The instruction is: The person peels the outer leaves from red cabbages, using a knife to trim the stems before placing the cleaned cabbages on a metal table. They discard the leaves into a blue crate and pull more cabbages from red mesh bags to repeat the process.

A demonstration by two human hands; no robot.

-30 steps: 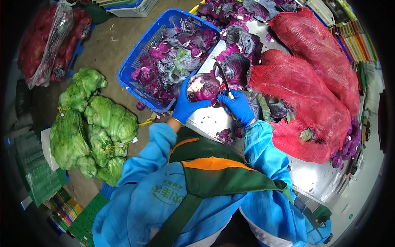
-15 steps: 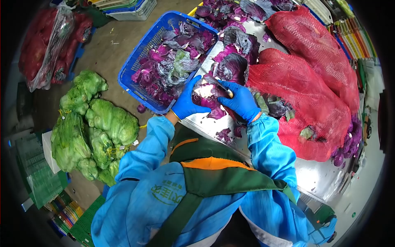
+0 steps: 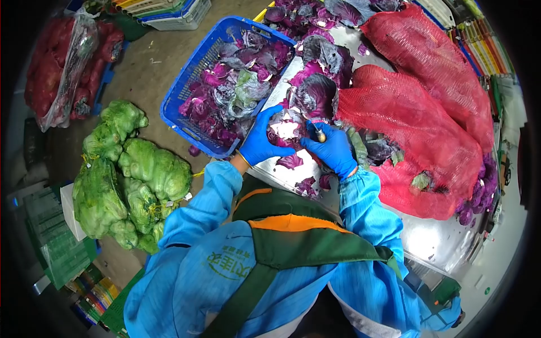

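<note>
My left hand, in a blue glove, is wrapped round the left side of a red cabbage whose pale cut face points up. In my blue-gloved right hand is a small knife; its light handle end shows, while the blade is mostly hidden. That hand is at the cabbage's right side. Loose purple leaves lie just below the cabbage on the metal table. A large curled outer leaf stands just beyond my hands.
A blue basket full of purple leaves stands at the left. Red mesh sacks cover the table's right side. More leaves are heaped at the far end. Bagged green vegetables and red sacks sit on the left.
My right hand has shifted slightly right and toward me, and the knife handle has turned more upright. The cabbage has turned a little in my left hand.
</note>
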